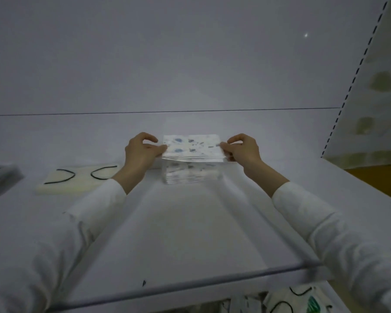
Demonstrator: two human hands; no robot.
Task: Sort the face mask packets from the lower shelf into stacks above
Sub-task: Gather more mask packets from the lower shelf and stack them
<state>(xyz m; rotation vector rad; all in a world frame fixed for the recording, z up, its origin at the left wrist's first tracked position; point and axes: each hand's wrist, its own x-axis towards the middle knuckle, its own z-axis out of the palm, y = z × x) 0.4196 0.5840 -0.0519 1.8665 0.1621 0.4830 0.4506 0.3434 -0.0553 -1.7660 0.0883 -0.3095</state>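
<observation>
A few blue-patterned face mask packets [191, 146] are held flat just above a stack of the same patterned packets [191, 175] on the upper shelf [190, 222]. My left hand [141, 150] pinches their left edge and my right hand [243, 149] pinches their right edge. To the left lies a pale yellow stack of packets with black ear loops [79, 178]. A grey stack [0, 180] shows at the far left edge. More loose packets [296, 300] lie on the lower shelf, bottom right, mostly hidden by the shelf edge.
The shelf's back wall [190, 64] rises close behind the stacks. A slotted upright [357, 71] bounds the shelf on the right, with a beige panel beyond it. The rounded front lip of the shelf [167, 288] runs across the bottom.
</observation>
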